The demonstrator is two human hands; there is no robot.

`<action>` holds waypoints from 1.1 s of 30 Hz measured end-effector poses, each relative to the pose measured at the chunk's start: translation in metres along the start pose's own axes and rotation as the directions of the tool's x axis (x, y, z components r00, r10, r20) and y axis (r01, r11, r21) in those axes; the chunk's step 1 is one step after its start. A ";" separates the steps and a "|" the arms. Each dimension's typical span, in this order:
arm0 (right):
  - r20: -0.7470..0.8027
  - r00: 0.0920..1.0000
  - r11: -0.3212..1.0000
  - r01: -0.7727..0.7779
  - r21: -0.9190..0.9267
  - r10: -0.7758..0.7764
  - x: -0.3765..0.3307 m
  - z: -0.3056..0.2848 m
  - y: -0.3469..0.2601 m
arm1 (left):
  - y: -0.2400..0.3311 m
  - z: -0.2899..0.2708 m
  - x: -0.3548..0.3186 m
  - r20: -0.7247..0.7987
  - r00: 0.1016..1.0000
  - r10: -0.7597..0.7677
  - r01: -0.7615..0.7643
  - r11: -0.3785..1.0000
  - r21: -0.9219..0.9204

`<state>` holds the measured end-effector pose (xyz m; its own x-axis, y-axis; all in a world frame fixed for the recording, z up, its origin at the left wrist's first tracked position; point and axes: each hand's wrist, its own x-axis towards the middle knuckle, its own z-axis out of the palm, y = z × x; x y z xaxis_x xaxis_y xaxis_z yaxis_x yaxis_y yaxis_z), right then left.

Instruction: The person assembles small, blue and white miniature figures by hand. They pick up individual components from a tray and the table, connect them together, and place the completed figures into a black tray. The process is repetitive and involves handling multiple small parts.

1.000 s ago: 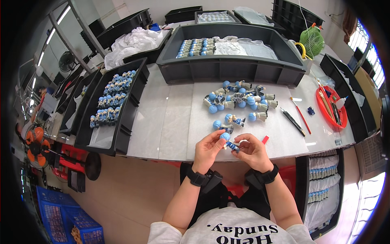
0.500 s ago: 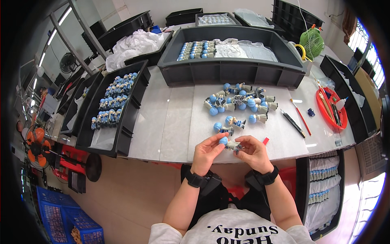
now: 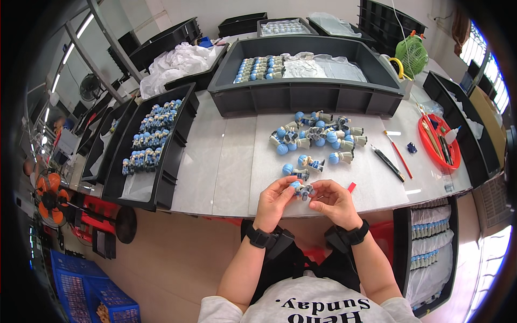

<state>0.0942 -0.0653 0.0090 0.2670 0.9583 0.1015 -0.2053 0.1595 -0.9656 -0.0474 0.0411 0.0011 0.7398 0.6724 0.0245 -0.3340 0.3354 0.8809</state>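
Observation:
Above the table's near edge, a small figurine (image 3: 301, 190) with a ribbed light-blue head is held by my left hand (image 3: 273, 203), its thumb and fingers pinched on the head end. My right hand (image 3: 335, 201) has its curled fingers and thumb at the figurine's leg end, touching it. Just beyond lie two similar figurines, one with a blue-and-white body (image 3: 311, 162) and one partly behind my left fingertips (image 3: 295, 172). A loose pile of figurines (image 3: 318, 132) lies farther off. Right of my right hand is a small red strip (image 3: 351, 187).
A large black crate (image 3: 307, 97) stands behind the pile, holding rows of figurines. Another black crate (image 3: 175, 156) is at the left. To the right lie a black-handled tool (image 3: 388, 163), a red brush (image 3: 398, 155) and a red basket (image 3: 456, 156) of tools.
The figurine has turned between my fingers, so its legs now point toward me. My right fingers have loosened and shifted slightly around its leg end.

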 end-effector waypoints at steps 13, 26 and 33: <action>0.030 1.000 0.989 -0.002 -0.146 0.007 -0.001 0.003 -0.008 | -0.003 -0.004 -0.001 0.070 0.988 0.140 -0.138 0.990 -0.029; -0.029 0.996 0.962 0.077 -0.263 -0.088 0.000 0.001 0.000 | -0.002 -0.006 -0.005 0.087 0.990 0.108 -0.104 0.994 -0.044; -0.019 0.998 0.980 0.049 -0.192 -0.054 -0.018 -0.034 -0.020 | -0.003 -0.003 -0.004 -0.052 0.992 0.115 -0.111 0.991 0.075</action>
<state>0.1258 -0.0935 0.0188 0.2957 0.9437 0.1486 -0.0075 0.1579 -0.9874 -0.0513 0.0400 -0.0028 0.6650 0.7400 0.1007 -0.3689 0.2083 0.9058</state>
